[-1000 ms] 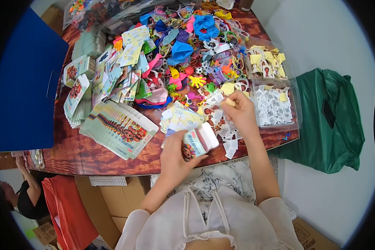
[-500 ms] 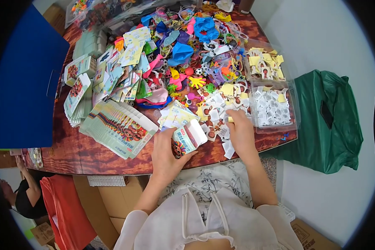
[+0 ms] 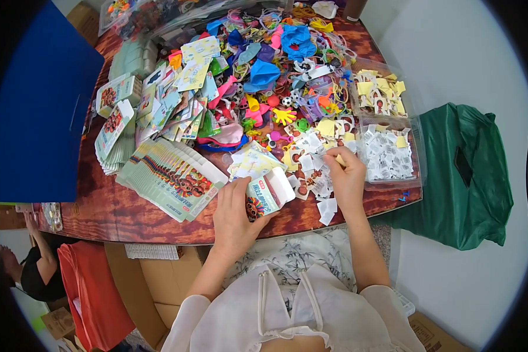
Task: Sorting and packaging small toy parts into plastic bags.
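My left hand [image 3: 236, 212] is wrapped round a small printed carton [image 3: 260, 197], tilted with its open white flap towards the right. My right hand [image 3: 347, 179] has thumb and fingertips pinched together just over a loose pile of small white paper slips [image 3: 327, 211] and picture stickers [image 3: 302, 189]. What sits between those fingertips is too small to make out. Behind the carton, several pale printed cards [image 3: 255, 159] lie on the table. To the left of my left hand, a row of flat printed cartons [image 3: 179, 182] is fanned out.
Colourful small toys [image 3: 276, 97] heap up at the back. Two clear trays stand at the right, one with yellow-backed stickers [image 3: 381, 94], one with white slips [image 3: 387, 154]. A green bag [image 3: 466, 182] hangs beside the red-brown table [image 3: 141, 226]. Another person [image 3: 40, 270] is at far left.
My right hand has lifted slightly up and right over the slips, its fingers now pinched; the yellowish piece by its fingertips no longer shows. My left hand keeps the carton almost still.
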The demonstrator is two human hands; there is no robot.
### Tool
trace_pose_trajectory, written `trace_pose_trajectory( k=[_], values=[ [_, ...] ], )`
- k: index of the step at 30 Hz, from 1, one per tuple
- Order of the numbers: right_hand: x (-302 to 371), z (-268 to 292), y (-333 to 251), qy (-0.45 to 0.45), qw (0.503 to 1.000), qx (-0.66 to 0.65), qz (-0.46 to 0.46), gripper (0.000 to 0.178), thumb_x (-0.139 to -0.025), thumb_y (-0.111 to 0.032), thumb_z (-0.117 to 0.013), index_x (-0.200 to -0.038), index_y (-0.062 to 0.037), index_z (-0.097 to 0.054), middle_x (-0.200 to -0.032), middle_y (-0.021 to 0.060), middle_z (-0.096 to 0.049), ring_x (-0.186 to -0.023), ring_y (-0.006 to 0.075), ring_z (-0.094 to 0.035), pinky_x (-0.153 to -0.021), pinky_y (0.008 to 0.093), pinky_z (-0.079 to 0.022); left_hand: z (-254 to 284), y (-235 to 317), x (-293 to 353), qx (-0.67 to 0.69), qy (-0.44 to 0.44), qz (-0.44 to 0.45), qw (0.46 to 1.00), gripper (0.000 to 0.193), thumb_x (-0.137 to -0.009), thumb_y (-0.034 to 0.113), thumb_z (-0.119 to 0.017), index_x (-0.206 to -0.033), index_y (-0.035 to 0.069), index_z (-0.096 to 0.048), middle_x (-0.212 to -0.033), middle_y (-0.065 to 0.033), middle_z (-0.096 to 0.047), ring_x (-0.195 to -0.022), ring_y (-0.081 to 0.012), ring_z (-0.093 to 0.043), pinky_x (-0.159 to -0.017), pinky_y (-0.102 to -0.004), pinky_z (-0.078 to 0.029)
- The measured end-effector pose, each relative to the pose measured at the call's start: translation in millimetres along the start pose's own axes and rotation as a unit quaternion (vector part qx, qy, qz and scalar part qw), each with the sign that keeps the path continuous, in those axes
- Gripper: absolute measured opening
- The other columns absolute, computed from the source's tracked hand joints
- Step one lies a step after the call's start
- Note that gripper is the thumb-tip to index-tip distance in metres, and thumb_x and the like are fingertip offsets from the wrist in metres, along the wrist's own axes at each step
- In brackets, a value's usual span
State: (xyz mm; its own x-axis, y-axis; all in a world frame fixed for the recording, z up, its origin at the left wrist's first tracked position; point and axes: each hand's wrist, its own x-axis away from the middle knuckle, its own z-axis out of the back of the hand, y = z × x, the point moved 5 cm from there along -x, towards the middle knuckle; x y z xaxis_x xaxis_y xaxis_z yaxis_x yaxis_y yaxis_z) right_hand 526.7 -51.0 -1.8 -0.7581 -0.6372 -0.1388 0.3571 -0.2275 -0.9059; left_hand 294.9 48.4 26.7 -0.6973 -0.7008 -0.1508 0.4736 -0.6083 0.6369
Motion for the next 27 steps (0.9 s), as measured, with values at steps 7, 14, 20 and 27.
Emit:
trace_pose_trajectory(
  k=[7, 14, 20, 27],
  values=[
    [9.1, -4.0, -7.6, -0.069, 0.967, -0.151, -0.192, 0.012, -0.087, 0.001, -0.071, -0.096, -0.0018, -0.064, -0.087, -0.0034, -0.062, -0.072, 0.01, -0.055, -0.069, 0.0233, -0.045, 3.8, 0.2, 0.2, -0.029, 0.01, -0.019, 0.999, 0.079, -0.069, 0.023, -0.09, -0.131, 0.0, -0.046, -0.119, -0.0201, -0.056, -0.109, -0.0397, -0.055, -0.089, -0.0472, -0.049],
    [32.7, -38.2, -72.3, -0.176, 0.984, -0.002, -0.013, 0.016, -0.085, -0.002, -0.072, -0.1, -0.004, -0.064, -0.079, 0.0045, -0.066, -0.073, 0.0151, -0.063, -0.066, 0.0295, -0.049, 0.9, 6.8, 2.4, -0.02, 0.009, -0.021, 1.0, 0.08, -0.067, 0.024, -0.091, -0.129, 0.001, -0.046, -0.112, -0.0182, -0.057, -0.103, -0.0382, -0.057, -0.079, -0.0459, -0.051],
    [32.0, -54.2, -81.9, -0.264, 0.962, 0.002, 0.069, 0.027, -0.086, -0.003, -0.069, -0.112, -0.0048, -0.061, -0.091, 0.014, -0.069, -0.072, 0.0237, -0.066, -0.063, 0.0339, -0.051, -0.3, -2.1, 5.0, 0.006, 0.018, 0.032, 0.999, 0.081, -0.063, 0.024, -0.094, -0.127, 0.002, -0.05, -0.114, -0.0169, -0.057, -0.106, -0.036, -0.057, -0.088, -0.045, -0.048],
    [29.1, -52.4, -72.4, -0.264, 0.962, -0.072, 0.004, 0.026, -0.09, 0.001, -0.065, -0.115, 0.0007, -0.059, -0.088, 0.0074, -0.069, -0.068, 0.009, -0.061, -0.06, 0.0262, -0.049, -0.8, 0.5, 4.6, 0.005, 0.02, 0.006, 1.0, 0.08, -0.064, 0.02, -0.092, -0.128, 0.003, -0.046, -0.11, -0.0176, -0.056, -0.1, -0.0384, -0.058, -0.079, -0.0464, -0.05]
  ],
)
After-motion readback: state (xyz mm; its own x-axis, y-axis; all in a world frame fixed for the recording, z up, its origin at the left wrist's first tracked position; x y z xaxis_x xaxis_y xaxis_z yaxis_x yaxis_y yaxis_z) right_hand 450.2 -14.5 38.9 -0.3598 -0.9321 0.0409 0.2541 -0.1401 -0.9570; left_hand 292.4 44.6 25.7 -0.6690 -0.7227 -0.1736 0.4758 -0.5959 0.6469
